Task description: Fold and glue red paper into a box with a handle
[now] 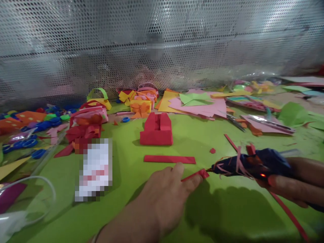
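My left hand [165, 195] reaches in from the bottom, its fingers gripping a small red paper strip [204, 173] close to the green tabletop. Wrapped in my right hand [298, 189] is a dark blue glue gun [263, 163] with a glowing orange light and bits of pink paper stuck to it. The gun's nozzle points left and meets, or nearly meets, the end of that strip. Another red paper strip [169, 159] lies flat just beyond my left hand. Behind it stands a folded red paper box [156, 136] with a notched top.
Small bags of red and pink paper [87, 123], blue scissors [21, 144] and a blurred white object [93, 172] lie left. Toward the back are an orange paper piece [140, 107] and pink sheets [199, 104]. Metal scissors [270, 124] rest right, before a perforated metal panel [126, 44].
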Demonstrator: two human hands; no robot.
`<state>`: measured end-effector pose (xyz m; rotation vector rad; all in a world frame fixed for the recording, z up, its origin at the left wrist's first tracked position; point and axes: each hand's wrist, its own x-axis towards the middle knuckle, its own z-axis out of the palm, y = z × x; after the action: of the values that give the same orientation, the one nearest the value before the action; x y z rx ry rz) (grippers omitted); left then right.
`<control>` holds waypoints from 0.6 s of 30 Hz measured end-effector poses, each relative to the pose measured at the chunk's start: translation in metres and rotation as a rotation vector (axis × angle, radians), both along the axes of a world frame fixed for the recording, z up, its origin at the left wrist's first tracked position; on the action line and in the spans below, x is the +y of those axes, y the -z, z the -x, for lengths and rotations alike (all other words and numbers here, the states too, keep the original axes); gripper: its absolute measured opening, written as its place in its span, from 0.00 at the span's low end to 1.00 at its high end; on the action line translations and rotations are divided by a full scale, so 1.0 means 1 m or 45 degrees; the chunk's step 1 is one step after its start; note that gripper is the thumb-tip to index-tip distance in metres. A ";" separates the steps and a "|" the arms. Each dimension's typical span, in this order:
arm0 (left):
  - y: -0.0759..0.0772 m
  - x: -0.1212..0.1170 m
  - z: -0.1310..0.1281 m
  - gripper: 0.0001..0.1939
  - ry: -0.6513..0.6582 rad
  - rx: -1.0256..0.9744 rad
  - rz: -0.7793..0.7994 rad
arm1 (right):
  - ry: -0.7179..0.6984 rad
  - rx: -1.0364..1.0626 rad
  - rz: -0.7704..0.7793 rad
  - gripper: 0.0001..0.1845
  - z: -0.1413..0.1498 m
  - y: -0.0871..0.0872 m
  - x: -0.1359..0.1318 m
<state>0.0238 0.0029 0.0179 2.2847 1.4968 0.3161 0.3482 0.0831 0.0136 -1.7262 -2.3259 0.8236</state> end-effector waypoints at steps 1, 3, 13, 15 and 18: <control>-0.001 0.000 -0.001 0.17 0.002 -0.001 -0.004 | -0.030 0.011 0.050 0.20 0.001 0.000 0.000; -0.001 0.001 -0.001 0.18 -0.001 -0.033 -0.032 | -0.058 -0.001 0.112 0.21 0.000 -0.001 0.000; -0.011 0.002 -0.007 0.28 -0.268 -0.040 0.388 | -0.106 -0.011 0.049 0.28 0.010 -0.006 -0.003; -0.010 0.002 -0.007 0.27 -0.277 -0.043 0.383 | -0.105 -0.059 0.005 0.28 0.009 -0.005 -0.002; -0.004 0.001 -0.004 0.20 -0.158 -0.051 0.237 | -0.113 -0.101 -0.048 0.29 0.001 -0.002 -0.001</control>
<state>0.0277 0.0039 0.0216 2.0350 1.5807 0.2443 0.3470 0.0824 0.0156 -1.6811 -2.4686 0.7328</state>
